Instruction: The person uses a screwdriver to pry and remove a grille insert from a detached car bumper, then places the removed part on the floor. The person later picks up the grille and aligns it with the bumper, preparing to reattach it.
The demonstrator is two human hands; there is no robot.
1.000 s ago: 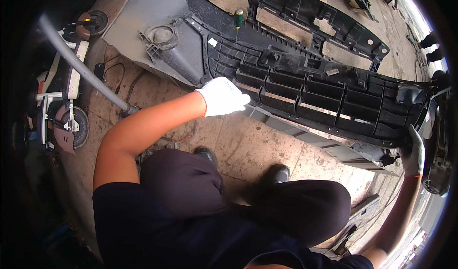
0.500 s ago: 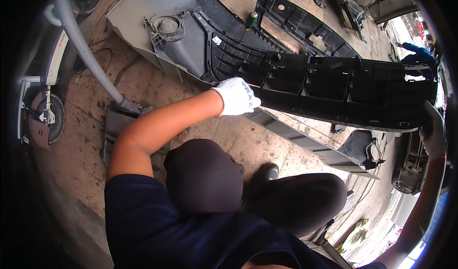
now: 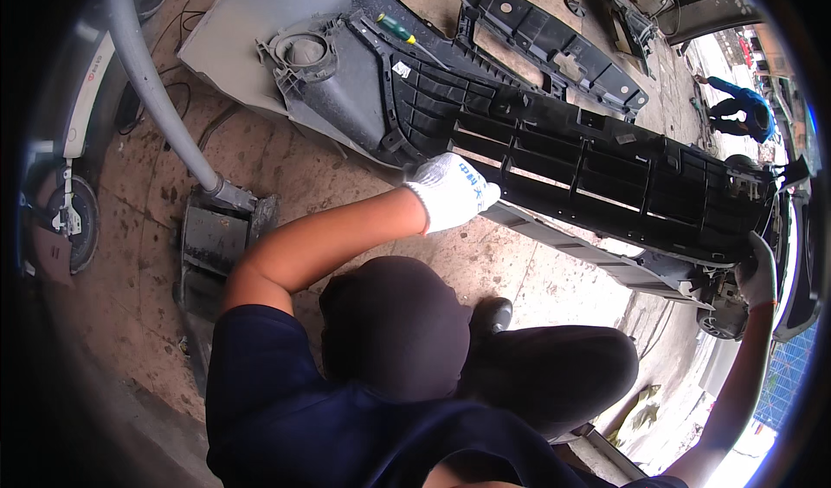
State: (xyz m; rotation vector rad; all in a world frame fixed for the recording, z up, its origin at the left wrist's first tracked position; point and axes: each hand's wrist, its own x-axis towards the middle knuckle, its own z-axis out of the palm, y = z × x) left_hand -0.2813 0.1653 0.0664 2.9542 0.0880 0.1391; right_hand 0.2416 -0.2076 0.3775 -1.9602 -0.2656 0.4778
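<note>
A long black slatted grille (image 3: 614,176) runs across a grey car bumper (image 3: 227,45) that rests on the floor. At the grille's near edge, left of its middle, my left hand (image 3: 454,192) in a white glove is closed on the rim. My right hand (image 3: 758,271), also gloved, grips the grille's far right end; its fingers are partly hidden. A screwdriver (image 3: 396,28) with a green and yellow handle leans on the bumper's black inner part, its shaft pointing right. Left of it is a round lamp opening (image 3: 305,51).
Behind the grille lies another black plastic panel (image 3: 554,51). A grey metal post (image 3: 164,98) on a dark base stands at left, near a white scooter (image 3: 89,98). A person in blue (image 3: 743,111) bends down at far right. My knees are close below the grille.
The grille's right end has dropped along with my right hand, and floor now shows through its slots. The screwdriver's handle has tipped to the left. My left hand keeps its hold.
</note>
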